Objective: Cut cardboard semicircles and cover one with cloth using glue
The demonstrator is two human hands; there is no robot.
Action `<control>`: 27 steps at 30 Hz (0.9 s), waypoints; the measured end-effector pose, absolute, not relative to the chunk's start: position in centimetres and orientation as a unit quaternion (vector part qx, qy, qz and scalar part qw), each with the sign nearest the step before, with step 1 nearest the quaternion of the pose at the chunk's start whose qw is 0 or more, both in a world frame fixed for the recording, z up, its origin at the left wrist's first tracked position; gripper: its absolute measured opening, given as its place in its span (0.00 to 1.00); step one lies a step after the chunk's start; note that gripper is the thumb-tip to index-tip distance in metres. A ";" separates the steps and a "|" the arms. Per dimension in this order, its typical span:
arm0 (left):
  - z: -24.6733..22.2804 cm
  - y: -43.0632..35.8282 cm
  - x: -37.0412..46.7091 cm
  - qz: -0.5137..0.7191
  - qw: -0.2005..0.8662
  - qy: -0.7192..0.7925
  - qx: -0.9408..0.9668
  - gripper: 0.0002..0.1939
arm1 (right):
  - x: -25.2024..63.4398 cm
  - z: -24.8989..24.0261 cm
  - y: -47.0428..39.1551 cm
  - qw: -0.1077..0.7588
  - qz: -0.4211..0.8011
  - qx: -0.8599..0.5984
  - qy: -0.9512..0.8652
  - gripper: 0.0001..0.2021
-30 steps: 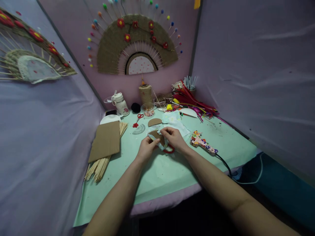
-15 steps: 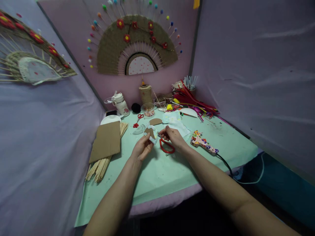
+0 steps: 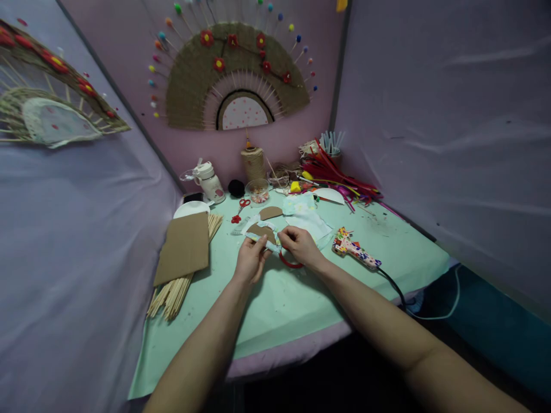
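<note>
Over the middle of the green-covered table, my left hand [image 3: 252,259] grips a small cardboard half-disc [image 3: 262,232] edged with pale patterned cloth. The fingers of my right hand [image 3: 299,244] are pinched together at the right end of that piece, at the cloth edge. Red scissor handles [image 3: 290,261] lie on the table just under my right hand; their blades are hidden. Behind the hands rests another brown half-disc [image 3: 271,213], with pale blue cloth [image 3: 309,223] to its right.
Cardboard [image 3: 183,248] lies over thin wooden sticks [image 3: 176,298] on the left. A patterned glue gun [image 3: 356,252] with a black cord is at the right. Behind stand a white bottle [image 3: 210,183], a twine spool [image 3: 253,165] and a clear bowl [image 3: 259,191].
The cloth-edged half-disc has been turned and now lies flatter, with its cardboard face showing more. My right hand has moved slightly, covering more of the red handles.
</note>
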State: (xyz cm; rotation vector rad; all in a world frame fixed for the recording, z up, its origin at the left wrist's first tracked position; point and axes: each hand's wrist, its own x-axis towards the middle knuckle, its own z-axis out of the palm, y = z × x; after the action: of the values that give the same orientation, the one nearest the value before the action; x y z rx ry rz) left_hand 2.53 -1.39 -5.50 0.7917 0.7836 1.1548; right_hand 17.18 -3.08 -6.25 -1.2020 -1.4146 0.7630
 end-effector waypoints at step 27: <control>-5.6 -1.2 2.8 0.545 0.685 0.337 0.345 0.16 | 17.3 -6.6 -2.5 0.568 0.415 -0.477 -0.527 0.19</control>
State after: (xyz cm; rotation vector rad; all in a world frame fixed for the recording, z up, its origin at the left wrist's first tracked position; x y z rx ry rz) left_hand 2.85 -1.17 -5.64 0.7739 0.7547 1.2220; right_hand 17.27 -2.54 -6.59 -1.1212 -1.2374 0.9753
